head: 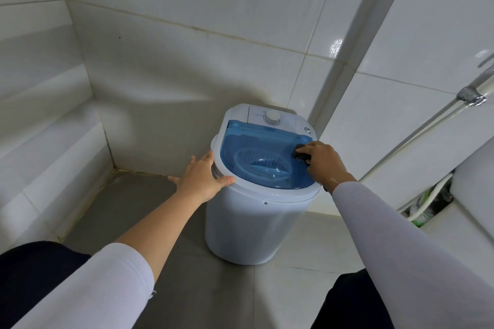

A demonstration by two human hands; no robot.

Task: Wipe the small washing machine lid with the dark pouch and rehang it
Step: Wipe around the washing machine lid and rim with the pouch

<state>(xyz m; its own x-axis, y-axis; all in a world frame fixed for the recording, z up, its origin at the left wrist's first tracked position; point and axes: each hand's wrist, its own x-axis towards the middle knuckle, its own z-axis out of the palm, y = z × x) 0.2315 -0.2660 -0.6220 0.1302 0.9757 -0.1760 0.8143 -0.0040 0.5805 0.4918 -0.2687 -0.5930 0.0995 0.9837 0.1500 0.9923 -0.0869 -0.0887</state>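
Left hand (203,179): fingers spread flat, holding nothing, palm against the left side of the small washing machine (256,216), thumb hooked over the white top rim (267,193) near its front-left curve. Reads as a brace so the tub doesn't slide on the grey floor tile (128,211); the machine looks like thin light plastic, probably empty, so it would likely skid or rock under a sideways push. Lid (254,152): translucent blue, shut, lies flat between the two hands, with the drum bottom visible through it. Smooth, glossy and stiff, probably flexes a little at mid-span and is slick if wet, so light pressure and short strokes. The timer dial (273,117) sits beyond the fingertips on the back panel, well clear. Dark pouch (301,153): bunched under the right hand's fingertips at the lid's right-rear corner, touching the blue surface. Soft, small, light; it crumples, so it's best kept wadded with fingers on top. Whether it has a hanging loop I can't tell. Right hand (322,160): fingers curled together, pinching and pressing the pouch down, knuckles up. No hook for rehanging is in view.
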